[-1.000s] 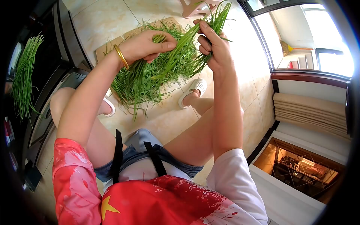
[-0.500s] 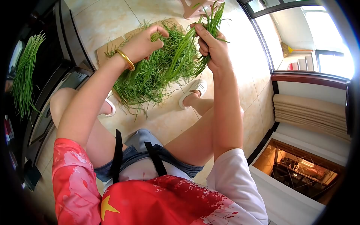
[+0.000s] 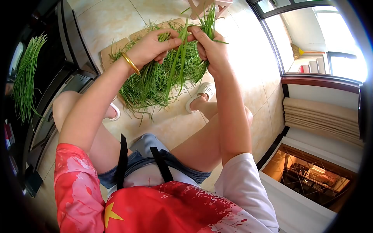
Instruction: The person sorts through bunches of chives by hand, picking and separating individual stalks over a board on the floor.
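A bundle of long green chives hangs down from my left hand (image 3: pixel 155 46), whose fingers are curled round it; a gold bangle is on that wrist. My right hand (image 3: pixel 211 50) is closed on another bunch of chives (image 3: pixel 210 21), with tips sticking up above the fist and blades trailing below. The two hands are close together, thumbs and fingertips near a few loose blades (image 3: pixel 182 58) between them. Beneath, a heap of chives (image 3: pixel 186 72) lies spread on flattened cardboard (image 3: pixel 107 54) on the floor.
A bunch of chives (image 3: pixel 29 77) lies on the dark glossy cabinet (image 3: pixel 77 42) at the left. A pale pink stool (image 3: pixel 221 7) stands beyond the heap. My feet in white clogs (image 3: pixel 204 95) flank the pile, and a grey seat (image 3: pixel 147 143) is beneath me.
My right hand has moved left and slightly down with its bunch, towards my left hand. My left hand has shifted a little right, and its thumb now reaches the blades between the hands.
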Motion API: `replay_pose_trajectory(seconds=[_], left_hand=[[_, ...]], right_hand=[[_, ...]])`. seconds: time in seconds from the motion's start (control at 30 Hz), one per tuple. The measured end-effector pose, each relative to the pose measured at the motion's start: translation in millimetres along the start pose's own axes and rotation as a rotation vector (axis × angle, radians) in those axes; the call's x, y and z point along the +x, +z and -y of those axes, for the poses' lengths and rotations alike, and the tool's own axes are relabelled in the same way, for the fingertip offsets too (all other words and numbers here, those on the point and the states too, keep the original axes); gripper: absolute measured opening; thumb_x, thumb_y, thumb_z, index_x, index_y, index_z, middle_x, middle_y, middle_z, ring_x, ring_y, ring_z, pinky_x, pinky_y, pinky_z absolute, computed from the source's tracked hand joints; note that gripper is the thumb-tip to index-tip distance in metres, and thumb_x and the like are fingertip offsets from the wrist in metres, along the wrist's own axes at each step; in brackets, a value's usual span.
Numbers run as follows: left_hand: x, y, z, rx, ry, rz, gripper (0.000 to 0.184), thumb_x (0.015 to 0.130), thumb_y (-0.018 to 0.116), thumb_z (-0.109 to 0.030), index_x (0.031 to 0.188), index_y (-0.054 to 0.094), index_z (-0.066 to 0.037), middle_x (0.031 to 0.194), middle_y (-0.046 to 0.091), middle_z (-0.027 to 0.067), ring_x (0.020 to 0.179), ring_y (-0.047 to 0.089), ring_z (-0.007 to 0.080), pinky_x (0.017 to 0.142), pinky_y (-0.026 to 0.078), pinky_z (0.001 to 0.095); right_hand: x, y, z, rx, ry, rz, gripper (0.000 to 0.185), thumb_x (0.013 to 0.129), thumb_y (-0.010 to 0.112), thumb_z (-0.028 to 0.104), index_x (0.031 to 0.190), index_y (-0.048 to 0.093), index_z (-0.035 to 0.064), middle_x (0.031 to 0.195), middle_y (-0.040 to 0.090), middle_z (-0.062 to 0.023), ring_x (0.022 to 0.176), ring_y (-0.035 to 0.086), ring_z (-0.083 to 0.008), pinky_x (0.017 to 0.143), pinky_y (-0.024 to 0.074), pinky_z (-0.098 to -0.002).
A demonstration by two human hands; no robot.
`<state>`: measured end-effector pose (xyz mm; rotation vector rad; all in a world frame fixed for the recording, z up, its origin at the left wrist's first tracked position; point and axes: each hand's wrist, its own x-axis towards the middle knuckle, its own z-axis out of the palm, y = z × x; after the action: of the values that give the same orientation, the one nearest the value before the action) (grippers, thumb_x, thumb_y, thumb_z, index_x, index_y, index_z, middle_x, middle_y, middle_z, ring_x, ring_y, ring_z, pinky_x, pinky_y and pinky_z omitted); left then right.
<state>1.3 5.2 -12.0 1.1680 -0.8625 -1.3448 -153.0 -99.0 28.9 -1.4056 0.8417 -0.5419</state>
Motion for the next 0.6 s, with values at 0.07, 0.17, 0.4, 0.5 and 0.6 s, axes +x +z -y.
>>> replay_pose_trajectory(seconds=[0.07, 0.17, 0.4, 0.5, 0.6], left_hand=[[2, -2, 1, -0.021, 0.021, -0.021, 0.025, 0.089, 0.063, -0.03, 0.1, 0.057, -0.008, 0.071, 0.053, -0.0028, 0.049, 0.04, 0.0027, 0.044, 0.036, 0.0199], [6, -11, 1, -0.093, 0.044, -0.073, 0.024, 0.091, 0.06, -0.027, 0.101, 0.055, -0.006, 0.072, 0.052, -0.0035, 0.047, 0.037, 0.0023, 0.046, 0.036, 0.0194], [4, -14, -7, -0.313, 0.062, -0.136, 0.021, 0.093, 0.057, -0.025, 0.102, 0.053, -0.007, 0.073, 0.049, -0.0053, 0.048, 0.037, 0.0014, 0.049, 0.036, 0.0196], [5, -15, -5, -0.372, 0.062, -0.111, 0.02, 0.093, 0.057, -0.024, 0.102, 0.052, -0.007, 0.073, 0.049, -0.0053, 0.049, 0.037, 0.0015, 0.049, 0.035, 0.02], [3, -13, -7, -0.389, 0.058, -0.114, 0.02, 0.093, 0.057, -0.024, 0.103, 0.052, -0.008, 0.076, 0.05, -0.0047, 0.049, 0.037, 0.0015, 0.049, 0.036, 0.0202]], right_hand=[[0, -2, 1, 0.031, 0.001, -0.002, 0.027, 0.085, 0.068, 0.027, 0.094, 0.064, 0.0016, 0.068, 0.06, 0.002, 0.045, 0.034, -0.0015, 0.041, 0.0228, -0.0192], [-2, -4, 1, -0.054, 0.062, 0.05, 0.028, 0.086, 0.066, 0.028, 0.097, 0.064, 0.0019, 0.078, 0.065, -0.0001, 0.046, 0.034, -0.0012, 0.041, 0.0231, -0.0183], [-12, 9, 5, -0.192, 0.145, 0.169, 0.025, 0.079, 0.071, 0.02, 0.093, 0.065, 0.0008, 0.082, 0.065, -0.0029, 0.079, 0.058, -0.0116, 0.074, 0.0455, -0.0269], [-10, 12, 1, -0.137, 0.149, 0.145, 0.027, 0.078, 0.072, 0.018, 0.096, 0.063, 0.0002, 0.084, 0.064, -0.0033, 0.08, 0.058, -0.0113, 0.074, 0.0457, -0.0267], [-11, 15, 0, -0.14, 0.098, 0.133, 0.03, 0.078, 0.073, 0.019, 0.099, 0.062, -0.0002, 0.086, 0.064, -0.0043, 0.079, 0.058, -0.0114, 0.074, 0.046, -0.027]])
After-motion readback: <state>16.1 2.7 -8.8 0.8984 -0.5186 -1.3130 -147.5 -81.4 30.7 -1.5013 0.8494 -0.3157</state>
